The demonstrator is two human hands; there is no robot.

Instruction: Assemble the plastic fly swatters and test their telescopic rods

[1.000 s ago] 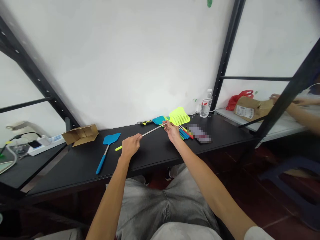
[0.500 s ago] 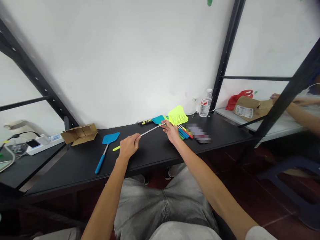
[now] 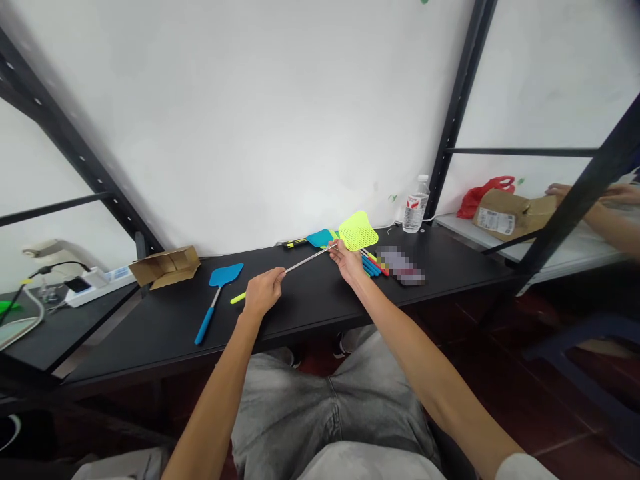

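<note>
Both my hands hold a yellow-green fly swatter (image 3: 361,231) above the table, its metal rod slanting up to the right. My left hand (image 3: 264,292) is wrapped round the handle end, and the handle's tip pokes out on its left. Just below the mesh head, my right hand (image 3: 345,260) pinches the rod. A blue fly swatter (image 3: 226,274) lies on the black table (image 3: 165,333) to the left of my left hand. Beyond my right hand lie several blue and red handles (image 3: 371,266), partly covered, and more swatter heads (image 3: 320,238) in blue and yellow-green.
An opened cardboard box (image 3: 167,268) sits at the table's left. A water bottle (image 3: 415,205) stands at the back right, near a blurred-out flat object (image 3: 401,265). Past the rack post, another person's hand touches a parcel (image 3: 515,212). A power strip (image 3: 103,285) is far left.
The whole view has shifted slightly, so things sit a little farther right. Both hands keep their hold on the yellow-green fly swatter, with almost no change in pose.
</note>
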